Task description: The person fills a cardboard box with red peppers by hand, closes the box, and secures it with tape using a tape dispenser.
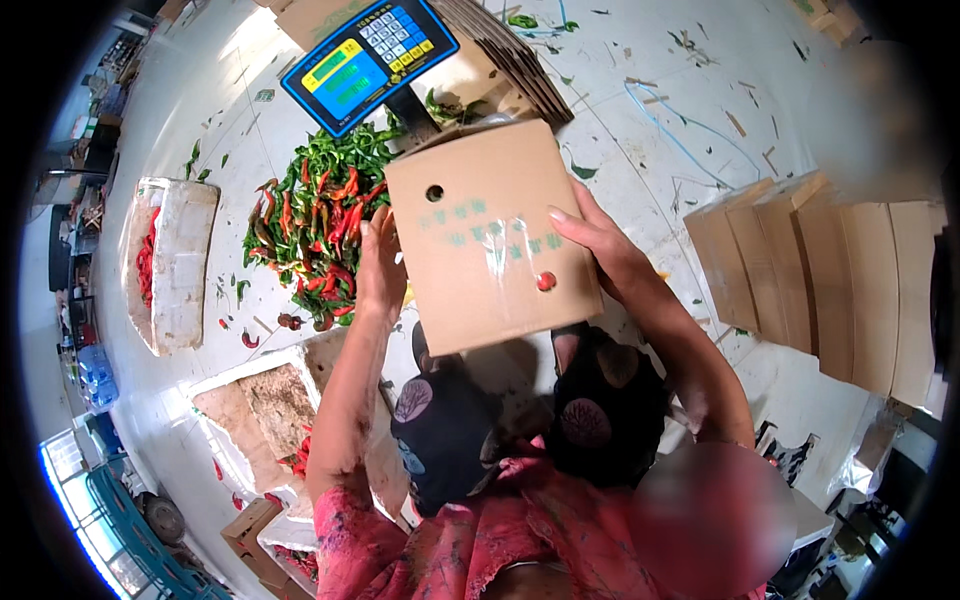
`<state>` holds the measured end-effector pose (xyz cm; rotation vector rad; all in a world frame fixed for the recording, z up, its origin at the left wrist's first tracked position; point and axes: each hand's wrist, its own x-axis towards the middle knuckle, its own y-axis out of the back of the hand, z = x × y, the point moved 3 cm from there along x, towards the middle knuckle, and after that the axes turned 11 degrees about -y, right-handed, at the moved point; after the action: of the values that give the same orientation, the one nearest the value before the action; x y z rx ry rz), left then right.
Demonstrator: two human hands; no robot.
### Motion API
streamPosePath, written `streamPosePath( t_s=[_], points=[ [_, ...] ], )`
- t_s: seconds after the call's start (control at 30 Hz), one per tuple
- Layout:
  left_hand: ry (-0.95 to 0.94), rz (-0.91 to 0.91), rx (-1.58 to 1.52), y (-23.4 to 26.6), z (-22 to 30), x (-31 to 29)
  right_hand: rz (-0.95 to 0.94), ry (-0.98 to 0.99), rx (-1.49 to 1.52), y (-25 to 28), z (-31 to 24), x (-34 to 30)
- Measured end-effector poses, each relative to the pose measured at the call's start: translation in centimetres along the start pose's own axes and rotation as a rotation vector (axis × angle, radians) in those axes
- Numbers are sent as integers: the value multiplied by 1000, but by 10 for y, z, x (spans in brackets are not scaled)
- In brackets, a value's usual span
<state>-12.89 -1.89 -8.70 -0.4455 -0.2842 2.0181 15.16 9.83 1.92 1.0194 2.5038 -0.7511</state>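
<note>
A brown cardboard box (pixel 490 235) is gripped between my two hands, in front of my knees. My left hand (pixel 381 265) presses flat along its left side. On the right side, my right hand (pixel 600 238) wraps the upper edge, thumb lying on the face toward me. Clear tape runs down that face, which has faded green print and two round holes; something red shows in the lower one. Beyond the box stands a scale's blue display and keypad (pixel 370 60) on a dark post. A heap of red and green chili peppers (pixel 318 225) lies left of the box.
Foam boxes with red peppers stand at left (pixel 185 265) and lower left (pixel 240 385). A row of closed cartons (pixel 800 270) is on the right. Flattened cardboard (pixel 510 60) leans behind the scale. Blue strapping (pixel 690 150) and leaf scraps litter the floor.
</note>
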Motion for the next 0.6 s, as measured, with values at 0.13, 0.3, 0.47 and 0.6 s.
streamPosePath(
  t_s=[0.13, 0.3, 0.47, 0.6],
  points=[
    [167, 204, 20, 74, -81, 46, 36, -83, 2, -7, -9, 12],
    [174, 221, -107, 6, -116, 41, 49, -97, -7, -8, 2, 31],
    [201, 194, -148, 15, -109, 23, -86, -21, -308, -26, -20, 52],
    [204, 187, -164, 35, -95, 33, -151, -24, -306, -22, -37, 71]
  ],
)
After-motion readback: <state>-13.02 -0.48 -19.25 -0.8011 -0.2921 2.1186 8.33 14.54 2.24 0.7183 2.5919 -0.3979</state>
